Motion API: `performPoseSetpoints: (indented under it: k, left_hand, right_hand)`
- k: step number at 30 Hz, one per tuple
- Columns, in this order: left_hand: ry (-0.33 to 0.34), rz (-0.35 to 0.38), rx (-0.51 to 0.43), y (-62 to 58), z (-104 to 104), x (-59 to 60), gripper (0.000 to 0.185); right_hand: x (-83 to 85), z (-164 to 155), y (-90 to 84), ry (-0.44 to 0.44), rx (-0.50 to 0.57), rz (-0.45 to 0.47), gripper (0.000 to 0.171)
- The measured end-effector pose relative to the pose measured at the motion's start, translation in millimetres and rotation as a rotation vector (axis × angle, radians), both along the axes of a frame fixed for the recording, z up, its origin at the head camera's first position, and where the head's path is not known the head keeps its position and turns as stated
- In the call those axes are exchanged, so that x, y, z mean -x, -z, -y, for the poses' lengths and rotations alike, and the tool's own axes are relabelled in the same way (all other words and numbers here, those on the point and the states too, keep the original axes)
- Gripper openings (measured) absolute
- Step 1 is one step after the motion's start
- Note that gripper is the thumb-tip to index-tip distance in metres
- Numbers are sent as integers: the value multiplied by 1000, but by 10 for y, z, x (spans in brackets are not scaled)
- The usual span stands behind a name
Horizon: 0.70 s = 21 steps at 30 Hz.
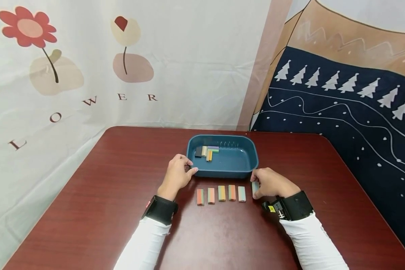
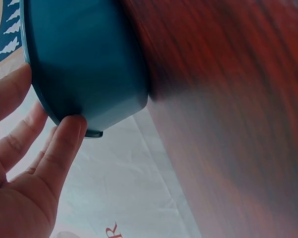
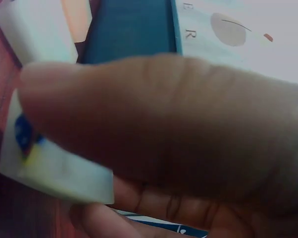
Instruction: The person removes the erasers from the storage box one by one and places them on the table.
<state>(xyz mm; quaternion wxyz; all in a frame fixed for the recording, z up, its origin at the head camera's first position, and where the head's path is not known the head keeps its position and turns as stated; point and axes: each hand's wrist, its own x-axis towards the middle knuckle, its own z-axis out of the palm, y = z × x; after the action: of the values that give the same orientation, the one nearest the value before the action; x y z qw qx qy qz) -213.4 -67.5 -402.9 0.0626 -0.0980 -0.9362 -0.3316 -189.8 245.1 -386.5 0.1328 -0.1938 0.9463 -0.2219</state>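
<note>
While the pale block (image 1: 255, 188) is pinched between thumb and fingertips, the grip of the right hand (image 1: 273, 182) is clamped on it just in front of the near right corner of the blue tray (image 1: 222, 173). Whether its underside touches the tabletop (image 1: 121, 210) cannot be told. To its left, five blocks (image 1: 221, 193) are lined up, apart from one another, with their long sides running near to far; a slightly wider gap is left before the pale block.

For good handling, the pale block is best turned parallel to its neighbours and levelled with their near ends before the pinch is loosened. Light pressure should be enough for so small a piece, and the fingertips are best lifted straight up, so that neither it nor the next block is nudged.

At the tray's near left corner, the fingers of the left hand (image 1: 178, 173) are parted and rested against the rim and outer wall. Only a light touch is called for there, since the loose pieces (image 1: 198, 152) in the left half could be shifted by a push.
</note>
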Motion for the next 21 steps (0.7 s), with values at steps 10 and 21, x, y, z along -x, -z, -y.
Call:
performPoseSetpoints:
  k: [10,21]
  left_hand:
    - [4,-21,-7,17,7,14,23]
    - [3,-18,-10,7,1,6,22]
  right_hand:
    - [-11,58,66,39,-40,70,40]
    - [5,70,108,8,-71,40,42]
